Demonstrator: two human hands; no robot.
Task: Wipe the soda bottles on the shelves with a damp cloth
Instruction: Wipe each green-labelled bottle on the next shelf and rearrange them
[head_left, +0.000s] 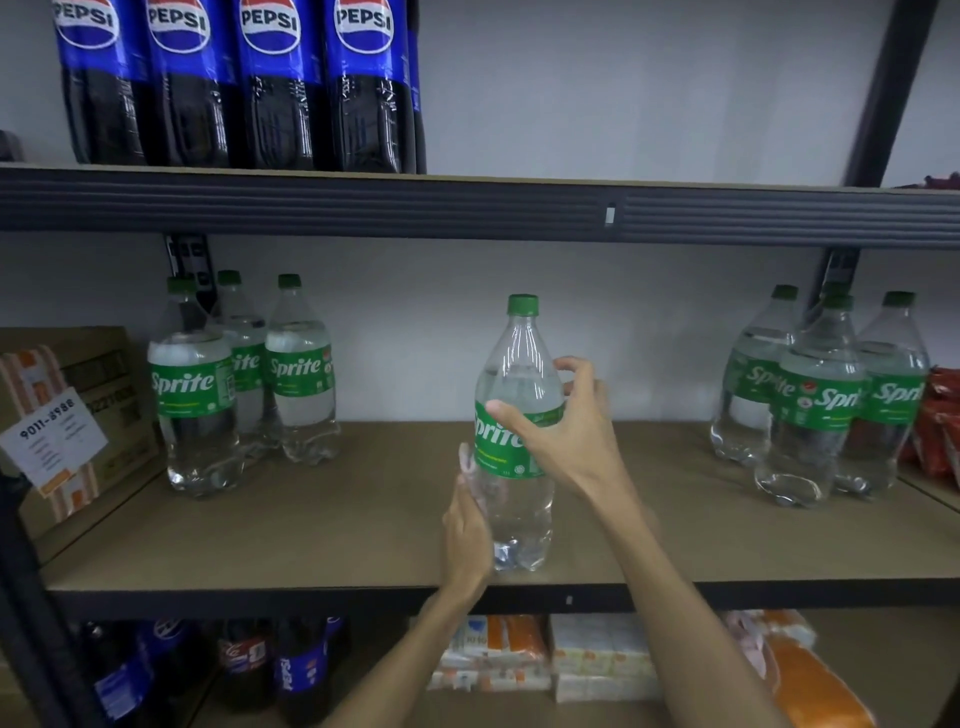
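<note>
Left hand (466, 530), right hand (569, 441) clasp bottle (519, 358).

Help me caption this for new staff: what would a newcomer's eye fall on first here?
First, the clear plastic Sprite bottle with green cap and label, upright mid-front on the brown middle shelf, the right hand round its label, the left hand against its lower side. Then the row of dark blue-labelled Pepsi bottles, upper shelf left.
</note>
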